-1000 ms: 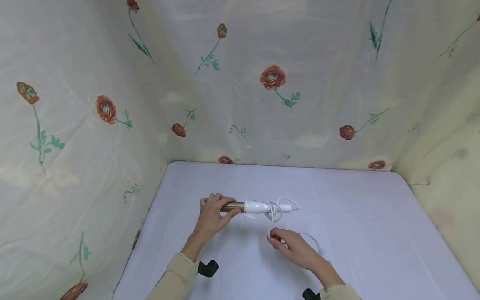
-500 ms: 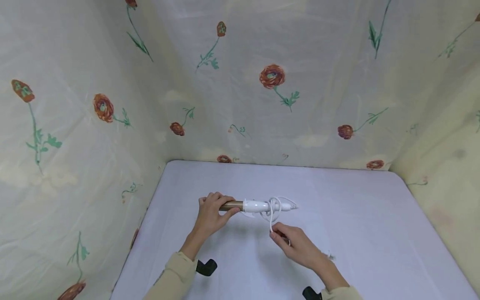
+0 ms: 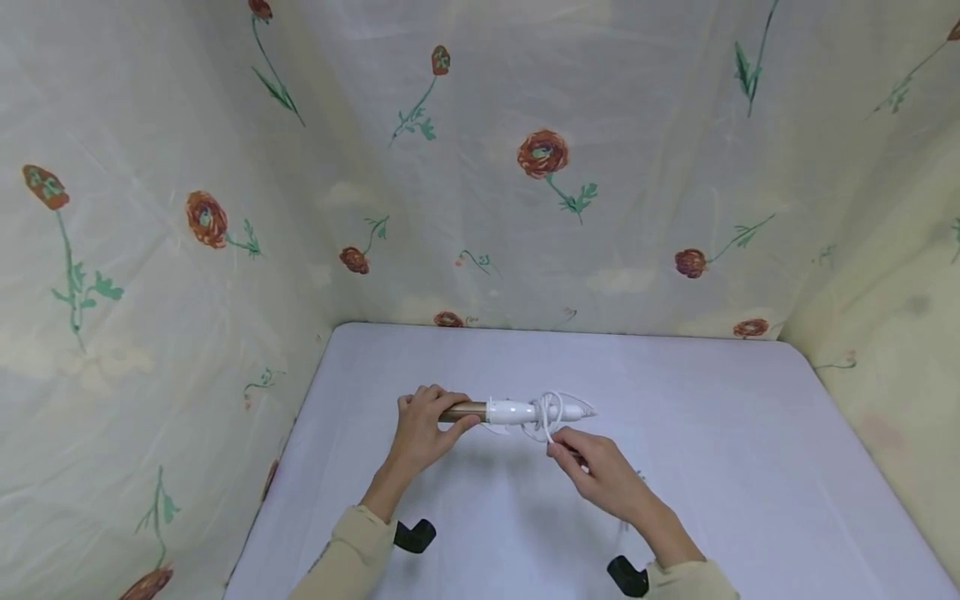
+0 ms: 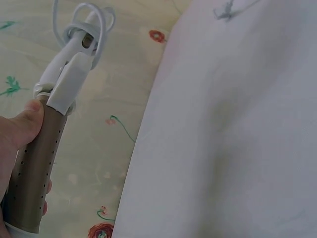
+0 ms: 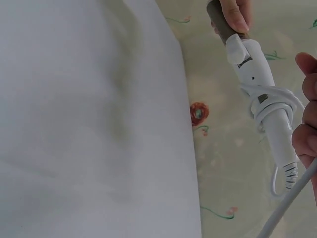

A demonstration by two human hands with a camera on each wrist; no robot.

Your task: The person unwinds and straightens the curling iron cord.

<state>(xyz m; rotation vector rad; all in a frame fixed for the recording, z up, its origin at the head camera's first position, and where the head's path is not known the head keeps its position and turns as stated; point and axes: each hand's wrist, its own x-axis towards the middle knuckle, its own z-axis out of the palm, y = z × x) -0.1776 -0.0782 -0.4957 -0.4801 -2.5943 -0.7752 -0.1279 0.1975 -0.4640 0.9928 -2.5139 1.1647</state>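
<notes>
curling iron (image 3: 510,412) a little below the middle of the frame, stretched left to right across the picture, and it looks lifted off the white table (image 3: 450,358). starting at the left: the left hand (image 3: 427,429) has the brown barrel (image 3: 467,410) wrapped between thumb and fingers, a closed hold. moving right, the white handle, level, its long axis running from one hand's side toward the other's. around its right part, loops of cord (image 5: 286,206) sit loosely. and here's the key bit: the right hand (image 3: 600,475) is below and right of those loops, near them, fingers curled, thumb and fingertips pinching a strand that drops from the loops. so left is on the barrel; right is the nearer one to the wound end, and has only cord.

hard to see now: the barrel's left end goes under the left hand in the head view. right fingers are cut off at the right wrist view's edge. a small pale shape (image 4: 227,11) at the top of the left wrist view may be the plug; can't tell.
</notes>
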